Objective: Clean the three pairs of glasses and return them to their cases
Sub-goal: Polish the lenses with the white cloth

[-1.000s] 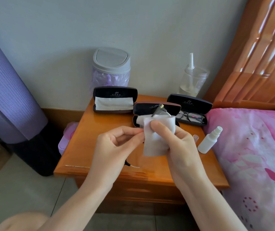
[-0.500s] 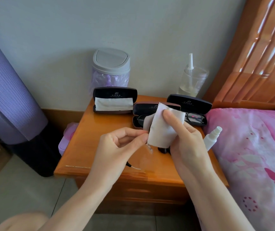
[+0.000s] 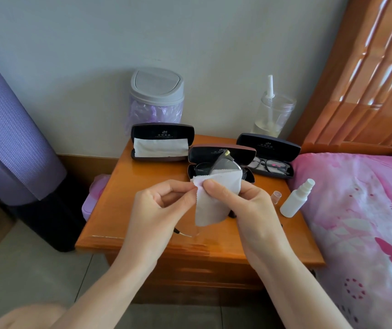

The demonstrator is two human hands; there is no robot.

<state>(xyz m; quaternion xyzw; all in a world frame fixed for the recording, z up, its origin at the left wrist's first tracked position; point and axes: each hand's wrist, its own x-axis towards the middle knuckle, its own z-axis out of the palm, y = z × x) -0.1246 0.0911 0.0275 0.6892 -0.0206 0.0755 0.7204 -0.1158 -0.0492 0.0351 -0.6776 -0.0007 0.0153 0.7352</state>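
Observation:
My right hand (image 3: 244,207) pinches a white cleaning cloth (image 3: 211,200) wrapped over a lens of a pair of glasses (image 3: 225,162), whose lens top and hinge stick up above the cloth. My left hand (image 3: 159,210) pinches the glasses at the cloth's left edge; a thin temple tip (image 3: 183,232) hangs below it. Three open black cases stand on the wooden nightstand (image 3: 128,210): the left case (image 3: 163,142) holds a white cloth, the middle case (image 3: 221,160) holds dark glasses, the right case (image 3: 269,154) holds black-framed glasses (image 3: 269,165).
A small white spray bottle (image 3: 295,200) and its clear cap (image 3: 276,197) stand at the nightstand's right. A lidded bin (image 3: 155,96) and a clear jar (image 3: 273,112) stand behind. A pink bed (image 3: 361,222) lies right; a purple rolled mat (image 3: 7,138) stands left.
The cloth in my right hand slid down and left across the lens, exposing the lens top and hinge. My left hand stayed in place on the frame.

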